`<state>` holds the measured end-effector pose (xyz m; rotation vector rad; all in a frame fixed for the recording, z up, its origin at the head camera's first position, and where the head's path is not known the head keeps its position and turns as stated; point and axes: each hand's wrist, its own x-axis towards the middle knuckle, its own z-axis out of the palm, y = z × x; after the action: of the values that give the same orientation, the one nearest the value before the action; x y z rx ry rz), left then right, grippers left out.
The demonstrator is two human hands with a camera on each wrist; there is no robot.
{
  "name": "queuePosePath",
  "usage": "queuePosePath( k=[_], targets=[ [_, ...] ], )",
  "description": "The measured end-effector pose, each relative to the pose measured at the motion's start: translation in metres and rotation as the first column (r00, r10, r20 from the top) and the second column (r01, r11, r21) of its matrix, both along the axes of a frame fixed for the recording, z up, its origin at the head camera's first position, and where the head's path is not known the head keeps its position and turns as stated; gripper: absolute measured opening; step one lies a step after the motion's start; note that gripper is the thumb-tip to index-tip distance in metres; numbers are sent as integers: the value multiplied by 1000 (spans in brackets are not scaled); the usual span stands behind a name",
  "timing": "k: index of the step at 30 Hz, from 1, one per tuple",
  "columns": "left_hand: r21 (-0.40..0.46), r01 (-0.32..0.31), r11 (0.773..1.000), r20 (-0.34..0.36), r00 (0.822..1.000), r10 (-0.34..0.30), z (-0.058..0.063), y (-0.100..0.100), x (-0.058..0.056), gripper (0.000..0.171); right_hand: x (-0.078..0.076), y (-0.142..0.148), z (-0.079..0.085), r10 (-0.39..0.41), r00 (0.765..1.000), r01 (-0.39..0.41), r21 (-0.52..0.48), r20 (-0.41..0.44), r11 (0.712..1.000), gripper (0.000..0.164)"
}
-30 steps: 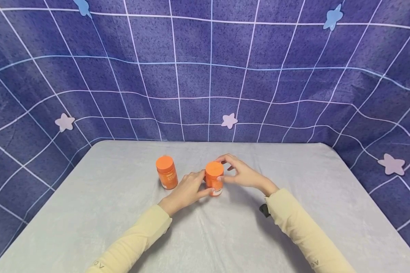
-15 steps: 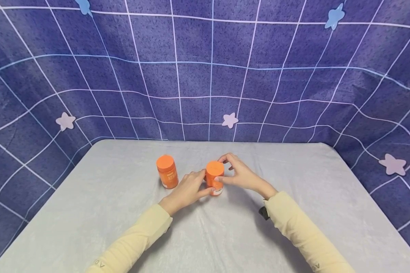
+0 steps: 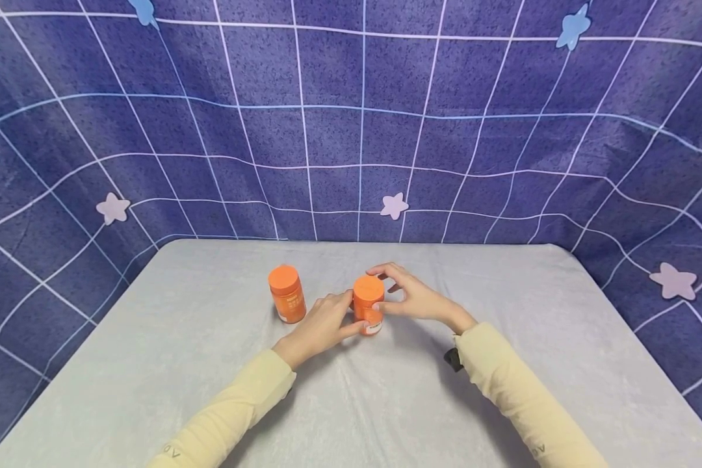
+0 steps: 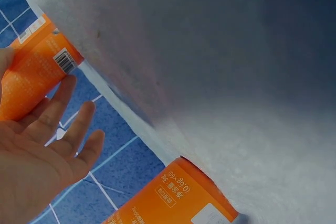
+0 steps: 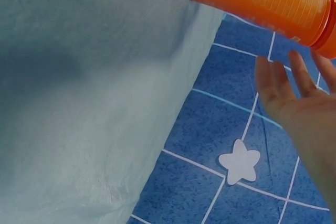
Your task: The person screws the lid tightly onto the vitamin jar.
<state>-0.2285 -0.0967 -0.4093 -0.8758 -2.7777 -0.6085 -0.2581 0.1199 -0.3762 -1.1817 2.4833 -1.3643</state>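
Observation:
Upright on the table stands an orange supplement bottle (image 3: 372,318) with an orange lid (image 3: 368,287). My left hand (image 3: 320,324) grips its body, thumb in front and fingers round the far side. In the left wrist view, that bottle (image 4: 37,72) shows a barcode, and some fingers of the left hand (image 4: 47,156) spread loosely off it. My right hand (image 3: 412,298) has thumb and index finger curled round the lid; the right wrist view shows its other fingers held off the bottle (image 5: 268,3). A second, similar bottle (image 3: 287,296) stands upright, lidded, left of the first.
A pale grey cloth covers the table (image 3: 152,364). Behind it and at both sides hangs a blue gridded curtain (image 3: 333,143) with star shapes. The second bottle stands close to my left hand's back.
My right thumb has shifted right along the lid's front edge and the index finger left behind it, after the opposite shift earlier. Left hand and both bottles stay in place.

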Motion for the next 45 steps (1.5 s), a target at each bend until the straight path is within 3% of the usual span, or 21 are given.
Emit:
queuePosePath(
  k=[9,21,45],
  targets=[
    [5,-6,1000,33,999,6,1,1,0,46,-6,4,2,93,996,-93,24,12,995,58],
    [-17,-13,1000,47,999,14,1,0,0,49,-7,3,1,118,993,-118,17,3,993,52],
    [7,-7,1000,36,999,7,3,0,1,45,0,-4,-2,-85,996,85,-16,-37,996,46]
  ],
)
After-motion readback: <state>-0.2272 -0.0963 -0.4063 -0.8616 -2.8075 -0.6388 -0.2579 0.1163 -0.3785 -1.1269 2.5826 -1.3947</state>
